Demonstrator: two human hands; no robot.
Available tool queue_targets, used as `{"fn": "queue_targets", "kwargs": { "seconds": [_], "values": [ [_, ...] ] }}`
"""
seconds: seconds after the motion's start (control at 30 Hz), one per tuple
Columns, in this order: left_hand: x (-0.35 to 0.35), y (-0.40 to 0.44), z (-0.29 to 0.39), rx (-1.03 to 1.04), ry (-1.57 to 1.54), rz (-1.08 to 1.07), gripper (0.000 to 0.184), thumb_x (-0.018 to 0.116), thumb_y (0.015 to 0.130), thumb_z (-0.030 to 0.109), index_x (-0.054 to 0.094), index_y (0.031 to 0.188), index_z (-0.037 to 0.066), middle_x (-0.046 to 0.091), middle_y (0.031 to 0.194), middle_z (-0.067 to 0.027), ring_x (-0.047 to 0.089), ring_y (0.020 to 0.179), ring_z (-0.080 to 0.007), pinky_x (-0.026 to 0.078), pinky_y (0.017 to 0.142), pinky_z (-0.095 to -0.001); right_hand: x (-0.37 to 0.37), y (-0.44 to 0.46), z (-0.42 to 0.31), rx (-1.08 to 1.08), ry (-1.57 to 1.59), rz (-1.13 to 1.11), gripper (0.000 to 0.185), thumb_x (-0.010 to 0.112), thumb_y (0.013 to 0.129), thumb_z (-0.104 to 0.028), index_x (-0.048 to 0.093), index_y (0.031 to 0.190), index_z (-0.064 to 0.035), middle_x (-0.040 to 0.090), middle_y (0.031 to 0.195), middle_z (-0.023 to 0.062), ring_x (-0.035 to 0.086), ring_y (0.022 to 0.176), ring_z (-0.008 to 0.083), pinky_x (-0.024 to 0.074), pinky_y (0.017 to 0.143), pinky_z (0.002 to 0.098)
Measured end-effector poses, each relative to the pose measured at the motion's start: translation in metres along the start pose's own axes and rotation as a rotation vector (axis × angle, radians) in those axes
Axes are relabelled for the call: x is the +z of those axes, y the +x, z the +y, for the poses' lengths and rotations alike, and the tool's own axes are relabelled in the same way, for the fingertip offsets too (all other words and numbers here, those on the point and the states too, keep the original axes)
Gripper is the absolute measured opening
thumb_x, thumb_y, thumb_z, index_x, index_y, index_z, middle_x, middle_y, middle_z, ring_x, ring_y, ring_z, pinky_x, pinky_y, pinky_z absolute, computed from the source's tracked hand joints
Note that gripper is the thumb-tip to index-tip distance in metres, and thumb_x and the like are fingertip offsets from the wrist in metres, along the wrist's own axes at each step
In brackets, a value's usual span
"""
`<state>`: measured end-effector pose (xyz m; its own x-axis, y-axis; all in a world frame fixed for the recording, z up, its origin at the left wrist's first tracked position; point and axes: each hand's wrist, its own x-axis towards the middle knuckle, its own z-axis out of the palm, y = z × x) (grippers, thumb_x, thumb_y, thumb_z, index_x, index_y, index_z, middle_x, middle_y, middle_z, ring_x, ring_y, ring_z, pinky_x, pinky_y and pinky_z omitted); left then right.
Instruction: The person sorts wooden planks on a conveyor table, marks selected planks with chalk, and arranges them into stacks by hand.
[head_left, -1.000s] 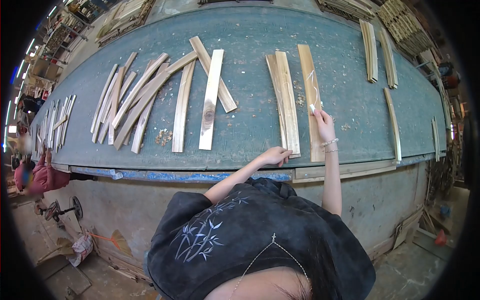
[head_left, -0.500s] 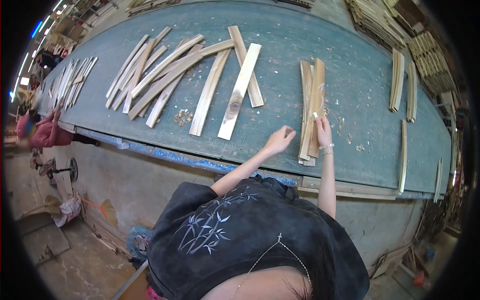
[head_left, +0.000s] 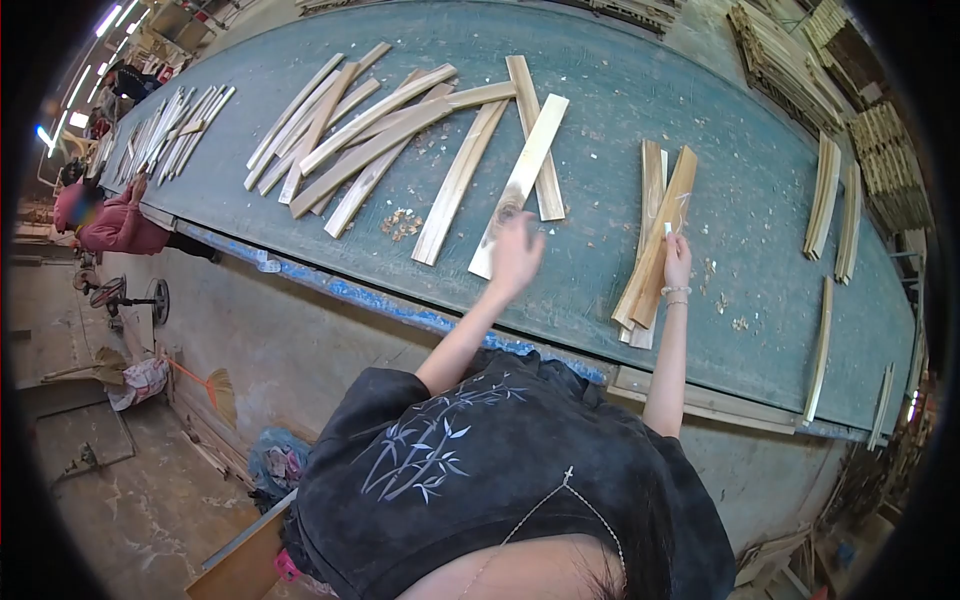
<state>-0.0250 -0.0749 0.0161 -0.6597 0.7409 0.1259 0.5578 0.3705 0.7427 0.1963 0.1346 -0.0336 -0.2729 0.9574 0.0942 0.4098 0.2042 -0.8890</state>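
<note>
My left hand [head_left: 516, 258] is over the lower part of a pale wooden slat [head_left: 530, 165] with a dark knot. Its fingers are loosely spread and slightly blurred; whether they touch the wood I cannot tell. My right hand [head_left: 677, 262] is closed around a short white stick that looks like chalk [head_left: 668, 229], at the right edge of a brown slat [head_left: 664, 240]. Thin white lines mark that slat's upper part. Beneath it, partly hidden, lie a few more slats [head_left: 650, 180], fanned slightly apart.
A loose pile of slats [head_left: 375, 130] covers the left of the green table [head_left: 610, 90], with wood chips [head_left: 402, 223] nearby. Stacked slats [head_left: 822, 195] lie at the right. A co-worker in pink [head_left: 125, 225] stands at the far left beside more slats [head_left: 185, 130].
My left hand has moved left, from beside the brown slat to the knotted pale slat. The brown slat now leans further right across those under it. The view has shifted slightly.
</note>
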Motion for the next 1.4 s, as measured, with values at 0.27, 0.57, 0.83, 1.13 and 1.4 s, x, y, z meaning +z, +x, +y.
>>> {"fn": "queue_targets", "kwargs": {
  "seconds": [0.27,0.57,0.83,1.13,1.4],
  "values": [
    [-0.074,0.005,-0.110,-0.147,0.905,0.032,0.047,0.058,0.072,0.036,0.047,0.098,-0.002,0.045,0.097,-0.0162,0.042,0.095,-0.0288,0.035,0.080,-0.0407,0.002,-0.007,0.011,0.079,0.078,-0.027,0.023,0.046,0.085,-0.021,0.055,0.076,-0.0016,0.055,0.071,0.0057,0.049,0.070,0.0124,0.0381,0.068,0.0250],
    [-0.102,-0.002,-0.045,-0.665,-1.179,-0.440,0.047,0.041,0.085,0.038,0.044,0.110,-0.002,0.055,0.095,-0.0096,0.053,0.086,-0.0162,0.043,0.077,-0.0303,0.002,-0.050,-0.043,-0.129,-0.302,0.340,0.022,0.047,0.083,-0.024,0.054,0.084,-0.0033,0.043,0.108,0.0151,0.039,0.102,0.0298,0.0279,0.088,0.0394],
    [-0.029,0.015,-0.033,-0.395,-0.042,-0.292,0.062,0.064,0.065,0.041,0.047,0.107,-0.002,0.049,0.095,-0.0154,0.047,0.090,-0.0259,0.039,0.078,-0.0342,0.002,-0.079,-0.066,-0.129,-0.220,0.261,0.020,0.047,0.083,-0.022,0.052,0.082,-0.0024,0.043,0.104,0.0138,0.039,0.100,0.0270,0.0304,0.087,0.0364],
    [0.013,0.002,-0.013,-0.198,0.817,0.026,0.077,0.063,0.068,0.026,0.018,0.129,0.009,0.040,0.102,-0.0158,0.040,0.095,-0.0273,0.038,0.077,-0.0413,0.007,-0.102,-0.090,-0.144,-0.205,0.319,0.020,0.047,0.084,-0.020,0.050,0.083,-0.0005,0.041,0.104,0.0133,0.038,0.099,0.0270,0.0303,0.087,0.0359],
    [-0.049,-0.003,-0.029,-0.240,-0.005,-0.323,0.054,0.050,0.079,0.020,0.025,0.124,0.005,0.048,0.100,-0.0190,0.050,0.091,-0.0272,0.044,0.074,-0.0402,0.057,-0.097,-0.123,0.096,0.365,-0.006,0.020,0.046,0.086,-0.020,0.047,0.088,-0.0004,0.054,0.074,0.0070,0.052,0.067,0.0151,0.0422,0.061,0.0254]
  ]
}}
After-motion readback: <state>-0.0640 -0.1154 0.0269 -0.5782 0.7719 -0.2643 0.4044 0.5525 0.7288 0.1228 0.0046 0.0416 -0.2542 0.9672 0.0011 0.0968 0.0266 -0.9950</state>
